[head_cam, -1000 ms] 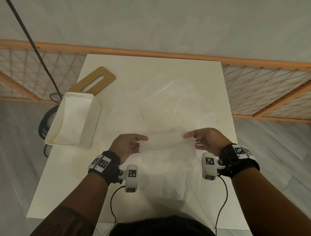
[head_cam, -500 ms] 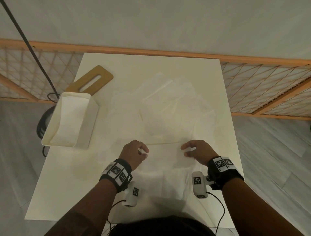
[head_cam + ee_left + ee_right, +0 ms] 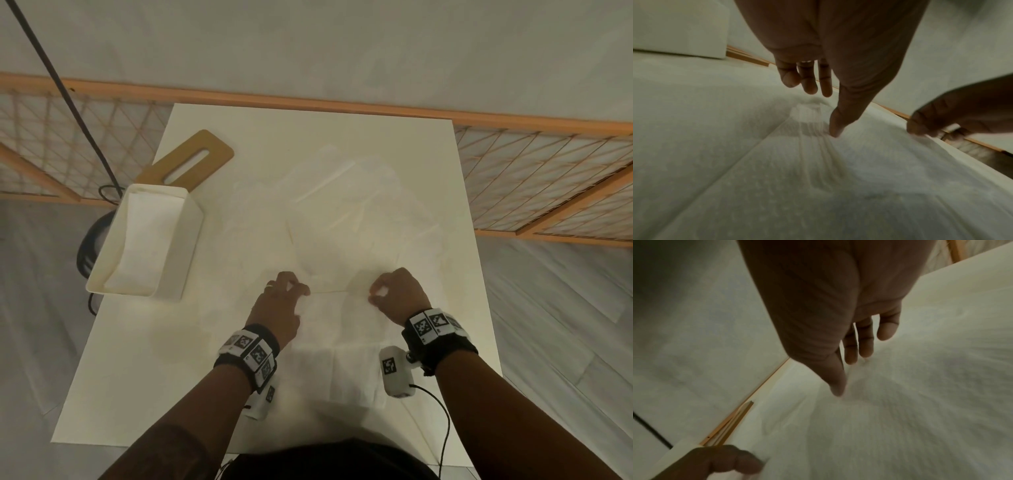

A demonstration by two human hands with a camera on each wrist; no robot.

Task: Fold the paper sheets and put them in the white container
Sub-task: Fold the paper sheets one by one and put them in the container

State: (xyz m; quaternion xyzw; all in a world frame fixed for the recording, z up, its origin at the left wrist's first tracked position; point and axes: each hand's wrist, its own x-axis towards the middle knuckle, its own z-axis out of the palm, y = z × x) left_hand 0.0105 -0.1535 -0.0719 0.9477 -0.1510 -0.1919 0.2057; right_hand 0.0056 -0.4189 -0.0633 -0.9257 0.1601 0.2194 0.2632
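A thin white paper sheet [image 3: 337,346] lies on the white table [image 3: 144,359] in front of me. My left hand [image 3: 286,294] and right hand [image 3: 394,291] each pinch its far edge, low against the table. In the left wrist view the left thumb [image 3: 835,129] presses into wrinkled paper [image 3: 818,178]. The right wrist view shows the right thumb [image 3: 836,387] down on the sheet [image 3: 900,418]. More loose sheets [image 3: 349,219] lie overlapped just beyond the hands. The white container [image 3: 186,246] stands at the left with folded paper [image 3: 144,240] inside.
A wooden board with a slot [image 3: 191,161] lies behind the container. An orange-framed lattice fence [image 3: 534,178] runs behind and beside the table. A black cable [image 3: 61,85] hangs at the far left. The container overhangs the table's left edge.
Both hands have moved away from me and down, carrying the sheet's lifted edge forward until it lies low on the table.
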